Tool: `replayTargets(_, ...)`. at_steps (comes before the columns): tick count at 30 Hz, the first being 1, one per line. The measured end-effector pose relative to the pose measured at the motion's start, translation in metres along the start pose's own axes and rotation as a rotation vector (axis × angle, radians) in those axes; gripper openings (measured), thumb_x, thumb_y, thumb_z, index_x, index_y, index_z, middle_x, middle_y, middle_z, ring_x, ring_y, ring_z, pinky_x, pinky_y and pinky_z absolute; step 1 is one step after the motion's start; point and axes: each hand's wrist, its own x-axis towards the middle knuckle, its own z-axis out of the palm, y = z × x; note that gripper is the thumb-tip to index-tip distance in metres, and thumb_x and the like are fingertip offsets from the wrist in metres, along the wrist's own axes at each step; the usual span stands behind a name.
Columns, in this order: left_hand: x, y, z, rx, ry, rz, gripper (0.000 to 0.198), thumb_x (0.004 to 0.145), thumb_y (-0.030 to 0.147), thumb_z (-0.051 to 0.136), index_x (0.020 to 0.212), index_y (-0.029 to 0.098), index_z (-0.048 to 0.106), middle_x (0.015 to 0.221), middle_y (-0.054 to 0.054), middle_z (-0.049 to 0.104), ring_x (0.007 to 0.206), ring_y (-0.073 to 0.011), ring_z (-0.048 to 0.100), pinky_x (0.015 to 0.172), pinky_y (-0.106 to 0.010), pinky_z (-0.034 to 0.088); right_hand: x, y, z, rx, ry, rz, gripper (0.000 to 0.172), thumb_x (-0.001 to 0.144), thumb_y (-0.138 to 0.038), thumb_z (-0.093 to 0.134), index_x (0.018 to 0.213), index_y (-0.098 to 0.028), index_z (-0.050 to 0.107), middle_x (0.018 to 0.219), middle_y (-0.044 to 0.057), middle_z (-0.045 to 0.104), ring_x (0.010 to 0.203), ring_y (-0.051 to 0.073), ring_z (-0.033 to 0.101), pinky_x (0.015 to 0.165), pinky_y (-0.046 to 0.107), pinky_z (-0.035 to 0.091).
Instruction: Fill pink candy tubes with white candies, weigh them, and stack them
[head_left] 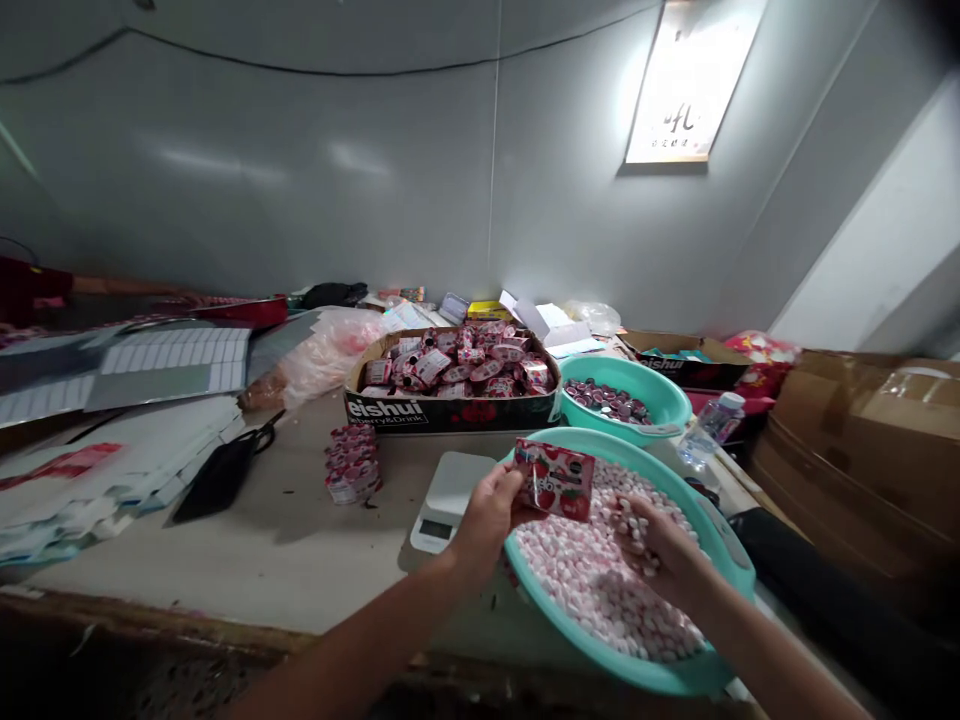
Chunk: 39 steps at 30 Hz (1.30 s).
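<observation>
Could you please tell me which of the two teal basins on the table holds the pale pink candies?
It's the larger basin, at the front, filled with pale pink candies. The smaller basin behind it holds darker, reddish ones.

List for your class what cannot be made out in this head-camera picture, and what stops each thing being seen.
Head view:
The digital kitchen scale's display: too small and dim to read.
The candies under the right hand in the teal basin: hidden by that hand.
The small print on the strawberry packet: too blurred to read.
The red object at far left: cut off by the picture's edge.
</observation>
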Motion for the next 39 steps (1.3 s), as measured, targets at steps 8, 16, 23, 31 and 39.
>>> replayTargets(8, -0.004, -0.018, 0.021, -0.073, -0.003, 0.014, 0.048, 0.064, 0.040, 0.080, 0.101, 0.015, 0.062, 0.093, -0.006, 0.071, 0.082, -0.0160, 0.066, 0.077, -0.026, 0.053, -0.003, -0.005, -0.004, 0.153, -0.037, -0.054, 0.011, 0.081, -0.028, 0.058, 0.080, -0.019, 0.053, 0.057, -0.003, 0.053, 0.036, 0.004, 0.037, 0.029, 0.012, 0.025)
replayTargets(16, -0.010, -0.030, 0.013, 0.824, 0.047, 0.342, 0.042, 0.070, 0.043, 0.073, 0.102, 0.022, 0.057, 0.092, -0.002, 0.069, 0.084, -0.0201, 0.064, 0.075, -0.029, 0.049, -0.005, -0.037, 0.002, 0.298, -0.005, -0.076, 0.011, 0.083, -0.023, 0.054, 0.075, -0.020, 0.046, 0.053, -0.005, 0.049, 0.036, 0.004, 0.039, 0.030, 0.012, 0.027)
replayTargets(23, -0.008, -0.043, 0.022, 1.220, -0.107, 0.501, 0.043, 0.083, 0.050, 0.056, 0.116, 0.022, 0.057, 0.108, -0.010, 0.067, 0.098, -0.0281, 0.061, 0.085, -0.037, 0.044, -0.006, -0.060, 0.031, 0.322, -0.004, -0.191, 0.013, 0.084, -0.024, 0.051, 0.073, -0.020, 0.046, 0.050, -0.005, 0.048, 0.035, 0.004, 0.038, 0.030, 0.012, 0.025)
replayTargets(31, -0.007, -0.055, 0.033, 1.321, -0.070, 0.490, 0.038, 0.082, 0.047, 0.056, 0.111, 0.021, 0.058, 0.092, -0.010, 0.068, 0.085, -0.0286, 0.063, 0.072, -0.035, 0.042, 0.000, -0.045, 0.045, 0.189, 0.023, -0.194, 0.015, 0.082, -0.026, 0.057, 0.071, -0.019, 0.049, 0.046, -0.007, 0.045, 0.034, 0.005, 0.037, 0.031, 0.014, 0.029)
replayTargets(39, -0.003, -0.058, 0.034, 1.355, -0.041, 0.468, 0.034, 0.079, 0.045, 0.060, 0.104, 0.022, 0.060, 0.085, -0.008, 0.069, 0.080, -0.0288, 0.064, 0.065, -0.033, 0.039, -0.008, -0.048, 0.054, 0.156, 0.151, -0.161, 0.015, 0.076, -0.031, 0.061, 0.071, -0.019, 0.055, 0.049, -0.005, 0.055, 0.042, 0.010, 0.051, 0.043, 0.021, 0.044)
